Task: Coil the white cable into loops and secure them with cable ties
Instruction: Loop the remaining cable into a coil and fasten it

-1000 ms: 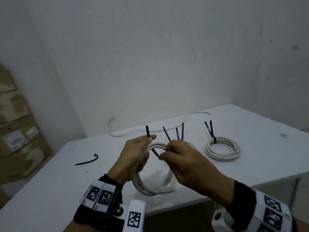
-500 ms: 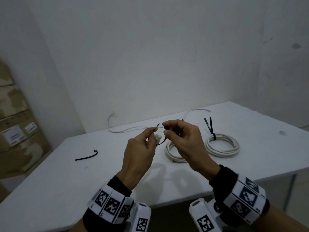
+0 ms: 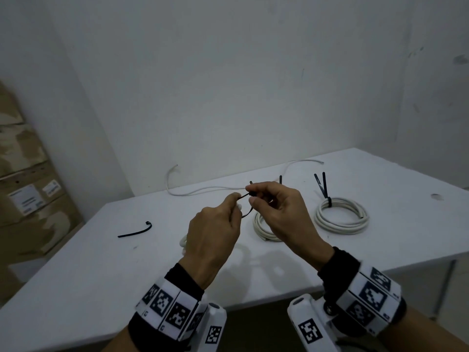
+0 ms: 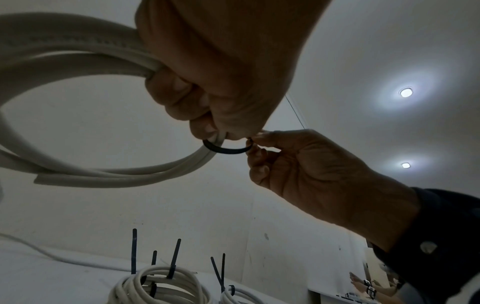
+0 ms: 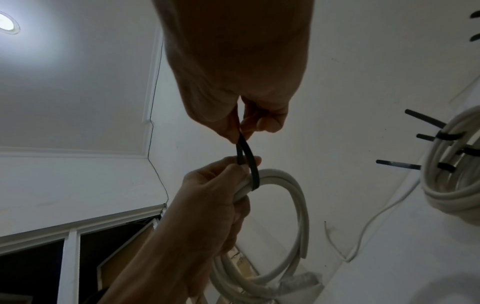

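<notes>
White desk (image 3: 76,288) by a bare wall | left hand (image 3: 213,235) above it, grip curled round the white cable coil (image 5: 293,216) | right hand (image 3: 276,214) grip pinching the black cable tie (image 5: 250,164) looped round that coil | two tied coils (image 3: 341,214) behind.

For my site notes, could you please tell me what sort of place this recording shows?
Probably a plain storeroom or back workroom, not a home. A bare white table stands in a corner of unadorned white walls, labelled cardboard boxes are stacked at the left, and recessed ceiling lights are overhead.
</notes>
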A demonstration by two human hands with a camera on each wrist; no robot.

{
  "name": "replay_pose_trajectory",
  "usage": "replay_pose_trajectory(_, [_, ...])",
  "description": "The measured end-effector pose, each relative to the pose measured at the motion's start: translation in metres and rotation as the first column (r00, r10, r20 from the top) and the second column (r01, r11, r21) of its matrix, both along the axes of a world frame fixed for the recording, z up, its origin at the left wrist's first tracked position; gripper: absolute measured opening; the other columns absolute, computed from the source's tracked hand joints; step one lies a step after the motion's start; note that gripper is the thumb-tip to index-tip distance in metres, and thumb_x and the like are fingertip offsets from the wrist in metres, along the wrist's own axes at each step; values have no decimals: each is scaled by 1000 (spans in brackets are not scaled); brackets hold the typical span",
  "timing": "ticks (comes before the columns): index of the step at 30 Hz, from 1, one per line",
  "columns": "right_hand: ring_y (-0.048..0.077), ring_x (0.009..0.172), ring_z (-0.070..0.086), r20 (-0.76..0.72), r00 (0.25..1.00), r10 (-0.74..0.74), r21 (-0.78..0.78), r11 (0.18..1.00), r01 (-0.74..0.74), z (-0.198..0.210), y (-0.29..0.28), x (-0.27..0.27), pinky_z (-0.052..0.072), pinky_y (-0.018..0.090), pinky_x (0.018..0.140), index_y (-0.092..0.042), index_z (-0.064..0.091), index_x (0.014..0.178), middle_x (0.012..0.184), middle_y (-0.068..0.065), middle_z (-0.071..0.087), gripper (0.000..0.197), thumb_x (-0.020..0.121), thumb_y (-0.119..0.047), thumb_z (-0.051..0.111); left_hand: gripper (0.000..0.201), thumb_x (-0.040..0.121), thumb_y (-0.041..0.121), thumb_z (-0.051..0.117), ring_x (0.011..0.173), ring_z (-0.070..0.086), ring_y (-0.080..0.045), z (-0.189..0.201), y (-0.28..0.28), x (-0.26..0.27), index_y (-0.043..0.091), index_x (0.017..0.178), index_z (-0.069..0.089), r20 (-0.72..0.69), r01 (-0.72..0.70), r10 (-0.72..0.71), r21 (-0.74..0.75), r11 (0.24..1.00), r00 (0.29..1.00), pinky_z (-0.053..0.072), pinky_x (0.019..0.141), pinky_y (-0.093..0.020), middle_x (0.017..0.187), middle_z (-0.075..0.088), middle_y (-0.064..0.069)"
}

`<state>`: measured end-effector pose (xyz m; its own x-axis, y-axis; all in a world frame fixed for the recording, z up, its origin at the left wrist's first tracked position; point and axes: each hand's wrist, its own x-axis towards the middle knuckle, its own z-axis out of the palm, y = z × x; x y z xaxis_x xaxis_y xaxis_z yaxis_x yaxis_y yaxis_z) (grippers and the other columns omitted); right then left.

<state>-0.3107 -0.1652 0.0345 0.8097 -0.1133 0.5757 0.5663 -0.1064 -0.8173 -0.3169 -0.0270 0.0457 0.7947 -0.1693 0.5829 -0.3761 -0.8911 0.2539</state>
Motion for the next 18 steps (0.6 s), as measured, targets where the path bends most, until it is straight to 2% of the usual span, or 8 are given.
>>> replay_pose_trajectory(2, [8, 67, 55, -24, 1000, 13, -29, 999, -14, -1, -2, 1, 47, 27, 66, -13, 72, 98, 75, -3, 62, 18, 84, -3, 65, 33, 99, 32, 41, 61, 58, -27, -1, 2, 0, 27, 127, 58, 7, 6, -6, 1, 1000, 1000, 40, 58, -31, 62, 64, -6])
replay_pose_trajectory(6, [1, 60, 51, -68, 996, 55, -48, 997, -58, 0, -8, 3, 44, 22, 66, -8, 72, 98, 66, -8, 58, 17, 84, -2, 65, 31, 99, 33, 41, 63, 59, -28, -1, 4, 0, 27, 124, 58, -5, 2, -2, 10, 1000, 1000, 46, 60, -34, 66, 67, -5])
replay_pose_trajectory(10, [-1, 59, 52, -83, 994, 76, -62, 995, -81, -1, -10, 4, 44, 19, 66, -7, 72, 99, 68, -9, 61, 19, 84, 1, 64, 32, 99, 31, 40, 55, 56, -22, -5, 1, -4, 25, 123, 59, 40, 45, -47, 56, 997, 998, 41, 55, -29, 67, 69, -4])
replay_pose_trajectory(12, [2, 64, 55, -69, 995, 73, -82, 993, -78, -2, -9, 3, 47, 24, 67, -8, 73, 100, 73, -6, 65, 20, 85, 1, 63, 32, 100, 30, 41, 57, 55, -21, -5, -2, -6, 25, 127, 57, 16, 34, -35, 86, 996, 999, 39, 56, -28, 69, 68, -4])
replay_pose_trajectory(15, [19, 71, 59, -48, 998, 36, -16, 999, -37, -6, -9, 2, 50, 36, 73, -10, 73, 100, 81, 10, 70, 19, 85, -2, 64, 30, 99, 31, 41, 67, 58, -25, -2, -1, -4, 27, 124, 57, -27, -14, 15, 27, 1000, 1000, 42, 61, -32, 74, 69, -5])
replay_pose_trajectory(16, [23, 72, 60, -38, 999, 23, -1, 1000, -23, -8, -9, 1, 50, 36, 73, -12, 73, 100, 84, 13, 70, 19, 85, -3, 64, 29, 99, 31, 41, 69, 59, -26, -2, -1, -4, 27, 123, 57, -34, -23, 23, 15, 1000, 999, 43, 62, -33, 75, 69, -5])
replay_pose_trajectory(17, [22, 72, 59, -19, 1000, 9, 1, 1000, -9, -11, -8, 1, 49, 34, 71, -13, 72, 100, 84, 11, 69, 19, 85, -3, 64, 29, 99, 30, 40, 71, 60, -27, -1, -1, -4, 26, 122, 57, -38, -29, 29, 10, 1000, 999, 44, 62, -33, 76, 69, -5])
replay_pose_trajectory(18, [16, 69, 58, 5, 1000, -4, -2, 1000, 4, -13, -6, 1, 48, 29, 67, -13, 72, 101, 82, 7, 68, 20, 86, -3, 64, 28, 99, 30, 40, 71, 60, -27, -1, -2, -5, 26, 120, 58, -38, -33, 33, 6, 999, 999, 44, 63, -34, 77, 70, -5])
